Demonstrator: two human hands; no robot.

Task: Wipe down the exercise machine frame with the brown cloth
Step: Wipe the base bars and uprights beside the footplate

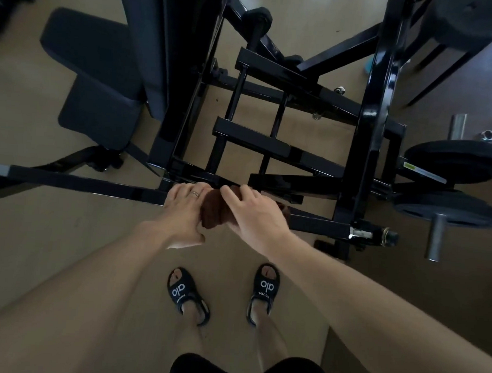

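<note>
The brown cloth (214, 210) lies bunched over a black bar of the exercise machine frame (272, 143), between both hands. The left hand (183, 210) (a ring on one finger) curls its fingers over the cloth's edge; the right hand (253, 215) grips it from the other side, fingers close together. Below, black sandals (264, 293) read "alo". A yellow-green label (409, 166) beside the weight plates (454, 161) seems printed, but blurs.
</note>
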